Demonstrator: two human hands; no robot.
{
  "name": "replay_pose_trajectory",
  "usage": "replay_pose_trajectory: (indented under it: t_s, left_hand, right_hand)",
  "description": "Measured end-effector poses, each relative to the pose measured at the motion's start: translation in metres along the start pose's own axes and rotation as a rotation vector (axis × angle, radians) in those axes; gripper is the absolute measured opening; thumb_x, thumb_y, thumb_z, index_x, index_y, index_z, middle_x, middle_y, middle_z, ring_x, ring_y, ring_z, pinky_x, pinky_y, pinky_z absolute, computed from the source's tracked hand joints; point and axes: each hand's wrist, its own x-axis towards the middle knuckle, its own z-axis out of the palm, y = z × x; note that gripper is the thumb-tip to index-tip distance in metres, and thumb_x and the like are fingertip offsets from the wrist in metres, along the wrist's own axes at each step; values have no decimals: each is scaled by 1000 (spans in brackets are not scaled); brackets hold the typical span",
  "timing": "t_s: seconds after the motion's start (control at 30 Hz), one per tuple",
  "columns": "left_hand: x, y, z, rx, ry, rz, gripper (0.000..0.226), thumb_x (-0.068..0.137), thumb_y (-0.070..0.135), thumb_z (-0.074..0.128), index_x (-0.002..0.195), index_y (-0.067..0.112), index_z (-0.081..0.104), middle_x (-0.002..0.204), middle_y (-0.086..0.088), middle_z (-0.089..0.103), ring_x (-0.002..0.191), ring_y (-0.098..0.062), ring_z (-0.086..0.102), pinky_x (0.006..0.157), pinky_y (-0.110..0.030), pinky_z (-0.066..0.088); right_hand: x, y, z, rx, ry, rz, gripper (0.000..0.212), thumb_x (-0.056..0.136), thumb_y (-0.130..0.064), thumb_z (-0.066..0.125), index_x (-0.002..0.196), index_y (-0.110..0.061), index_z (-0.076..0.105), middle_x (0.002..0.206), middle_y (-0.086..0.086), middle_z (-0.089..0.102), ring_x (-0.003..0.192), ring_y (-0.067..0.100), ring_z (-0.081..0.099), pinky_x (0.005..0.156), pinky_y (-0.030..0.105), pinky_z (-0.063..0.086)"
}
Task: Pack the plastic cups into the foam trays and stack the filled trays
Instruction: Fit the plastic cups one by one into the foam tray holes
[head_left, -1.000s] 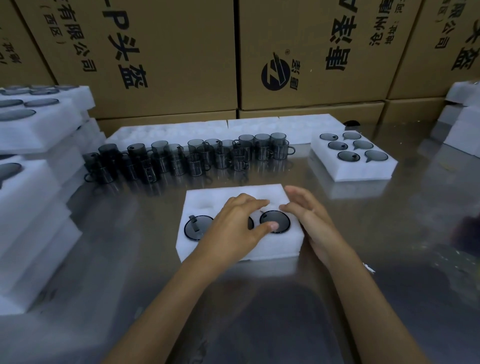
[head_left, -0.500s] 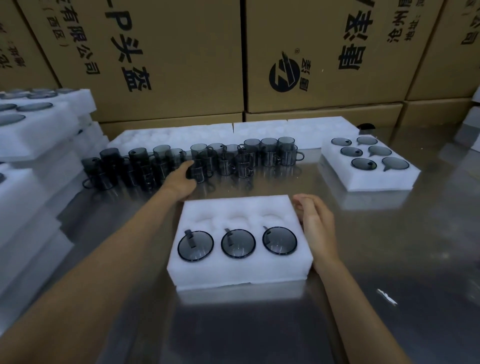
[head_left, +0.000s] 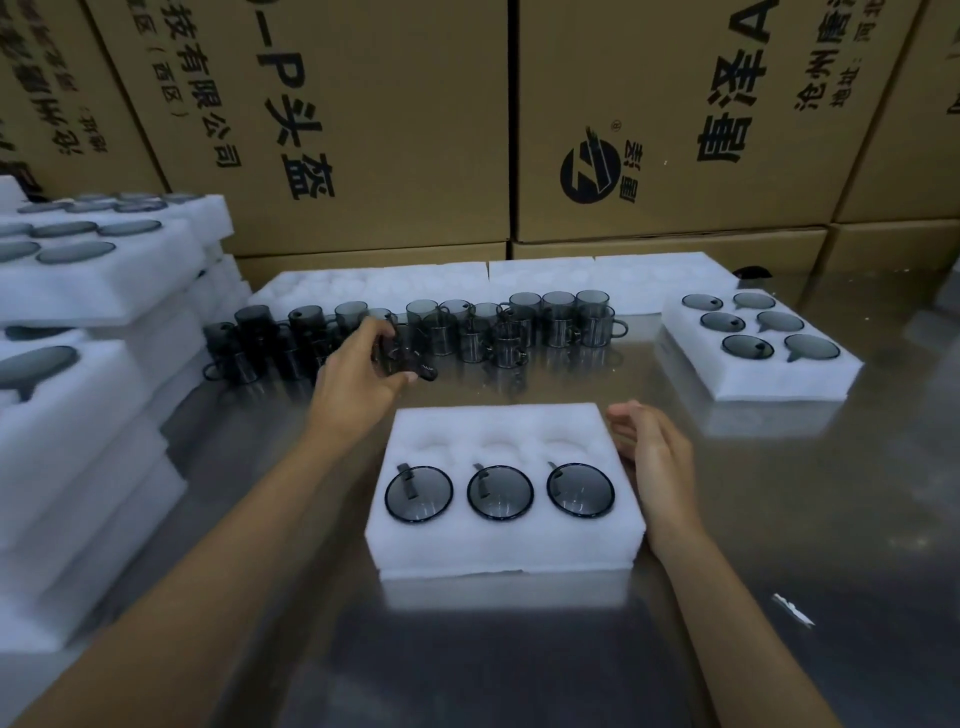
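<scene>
Fingers, left: your left hand (head_left: 358, 379) grips a smoky plastic cup (head_left: 402, 353) at 11 o'clock of the foam tray (head_left: 498, 545).
Fingers, right: your right hand (head_left: 655, 462) rests relaxed, fingers straight, against the tray's 3 o'clock edge.
Tray: on the worktop (head_left: 779, 519), three cups seated in its near row.

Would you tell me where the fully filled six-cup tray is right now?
In the head view, the filled tray sits far right on the table, beside the row of loose cups.

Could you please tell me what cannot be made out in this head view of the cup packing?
- Cup in the left hand: blurred, partly behind the fingers; its tilt is unclear.
- Back-row pockets of the near foam tray: depth unreadable, white on white.
- Stacked trays at left: cut off by the frame edge.
- Right hand: contact with the tray is unclear.
</scene>
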Motion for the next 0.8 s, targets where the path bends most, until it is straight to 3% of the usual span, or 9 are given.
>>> replay_pose_trajectory:
  t_s: [0.1,0.27,0.37,0.43,0.5,0.6,0.7,0.8]
  left_hand:
    - [-16,10,-21,-30,71,68,71,79,30,82,136,38,42,129,16,56,94,-7,62,85,-31,48]
    - [-51,21,-37,32,237,267,69,83,19,77,141,36,42,141,19,48,116,-15,60,87,-37,56]
    - [-66,28,-38,-56,272,295,70,82,17,79,139,38,44,141,23,47,128,-2,51,94,-22,49]
    - [-74,33,-40,-143,262,260,66,83,20,76,137,42,46,140,25,47,125,0,51,91,-24,52]
    - [-79,37,-42,-238,243,235,62,82,22,74,135,42,48,137,26,47,122,0,52,89,-28,54]
    - [-80,41,-45,-381,168,170,65,79,23,82,131,44,50,130,26,55,120,1,53,94,-24,49]
    - [-80,45,-45,-465,42,102,66,75,25,86,128,43,53,120,24,64,115,3,57,95,-23,48]
    - [-84,42,-39,-495,-70,73,67,74,19,87,130,38,56,118,22,66,112,1,59,98,-31,50]
  right_hand:
    - [1,-1,-1,5,27,-11,20,97,-20,54,93,-18,73,107,3,73,109,21,67,97,41,52]
    - [-3,-5,0,-7,50,-6,20,97,-17,54,91,-20,72,105,4,74,110,25,66,98,42,52]
    - [-10,-15,-1,-78,-1,-32,15,98,-18,57,99,-22,71,114,1,71,110,14,64,92,35,54]
    - [-20,-28,0,-155,-45,-125,16,97,-14,60,105,-24,69,116,-7,69,106,4,63,85,22,52]
    - [-31,-46,5,-199,-120,-265,24,95,-7,62,113,-22,67,116,-14,67,109,-1,62,90,13,49]
    - [-53,-69,27,-213,-325,-416,31,94,-3,64,119,-22,65,121,-9,67,113,-1,61,96,13,47]
    - [-66,-77,64,-265,-531,-350,35,95,-10,65,125,-28,62,126,-11,65,117,-1,59,92,11,47]
    - [-62,-77,96,-344,-648,-202,32,99,-21,60,130,-28,61,126,-14,64,116,-6,57,92,10,46]
